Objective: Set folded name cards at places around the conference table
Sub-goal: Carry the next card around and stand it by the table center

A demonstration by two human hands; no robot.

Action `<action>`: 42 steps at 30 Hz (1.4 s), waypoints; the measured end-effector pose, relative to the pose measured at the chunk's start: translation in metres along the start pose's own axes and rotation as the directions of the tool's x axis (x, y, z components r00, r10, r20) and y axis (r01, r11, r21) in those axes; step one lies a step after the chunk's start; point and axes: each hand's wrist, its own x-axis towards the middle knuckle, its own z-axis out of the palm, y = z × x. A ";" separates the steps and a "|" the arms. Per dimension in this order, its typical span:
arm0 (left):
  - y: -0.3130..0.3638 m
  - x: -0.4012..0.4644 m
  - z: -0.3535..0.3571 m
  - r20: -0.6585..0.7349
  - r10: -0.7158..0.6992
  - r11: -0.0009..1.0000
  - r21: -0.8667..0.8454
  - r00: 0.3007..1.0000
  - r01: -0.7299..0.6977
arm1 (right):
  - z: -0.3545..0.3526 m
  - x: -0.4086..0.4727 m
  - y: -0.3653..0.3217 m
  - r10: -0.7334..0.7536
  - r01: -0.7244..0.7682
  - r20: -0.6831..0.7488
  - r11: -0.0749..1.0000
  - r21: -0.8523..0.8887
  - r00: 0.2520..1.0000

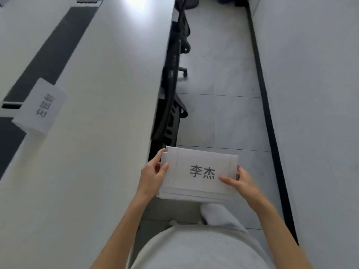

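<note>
A stack of white folded name cards (196,171) is held flat in front of my body, over the floor just right of the table edge. The top card shows two printed black characters. My left hand (152,174) grips the stack's left end, thumb on top. Gripping the right end is my right hand (238,180), with its thumb lying on the top card. One folded name card (41,107) stands on the white conference table (101,113) at the left, beside the dark centre strip.
Black mesh office chairs (171,105) are pushed in along the table's right edge. A grey tiled floor aisle (221,78) runs between the chairs and a white wall (314,94) with a black baseboard. The table's dark centre strip (50,55) has cable hatches.
</note>
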 end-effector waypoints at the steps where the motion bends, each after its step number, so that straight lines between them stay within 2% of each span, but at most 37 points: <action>1: 0.010 0.017 0.017 0.044 0.015 1.000 0.006 0.999 -0.015 | -0.017 0.002 0.000 0.013 -0.011 -0.055 0.999 0.032 0.998; 4: 0.039 0.066 0.067 0.159 0.027 0.999 0.031 0.987 -0.032 | -0.068 0.017 -0.003 0.051 -0.041 -0.161 0.997 0.067 0.986; 7: 0.066 0.113 0.115 0.214 0.005 1.000 0.020 0.977 -0.009 | -0.122 0.047 -0.018 0.065 -0.053 -0.202 0.997 0.063 0.977; 11: 0.106 0.167 0.164 0.187 -0.043 0.997 -0.050 0.981 0.053 | -0.185 0.100 -0.061 0.046 -0.048 -0.220 0.999 0.000 0.974; 17: 0.152 0.254 0.176 0.044 -0.078 0.991 -0.107 0.996 0.083 | -0.230 0.199 -0.144 -0.043 0.027 -0.143 0.993 -0.112 0.989; 22: 0.170 0.357 0.170 -0.077 -0.111 0.976 -0.197 0.991 0.094 | -0.234 0.306 -0.204 -0.055 0.045 -0.071 0.989 -0.140 0.996; 29: 0.214 0.535 0.132 -0.046 -0.101 0.979 -0.184 0.994 0.091 | -0.226 0.449 -0.308 -0.066 0.053 -0.074 0.985 -0.164 0.995; 33: 0.239 0.615 0.099 -0.109 -0.106 0.984 -0.156 0.988 0.089 | -0.216 0.533 -0.374 -0.091 0.081 -0.036 0.974 -0.209 0.995; 38: 0.244 0.687 0.062 -0.287 -0.163 0.970 -0.223 0.944 0.099 | -0.186 0.643 -0.440 -0.056 0.094 0.126 0.943 -0.320 0.990; 42: 0.231 0.735 0.035 -0.472 -0.288 0.933 -0.332 0.833 0.135 | -0.140 0.735 -0.494 -0.047 0.198 0.346 0.887 -0.417 0.937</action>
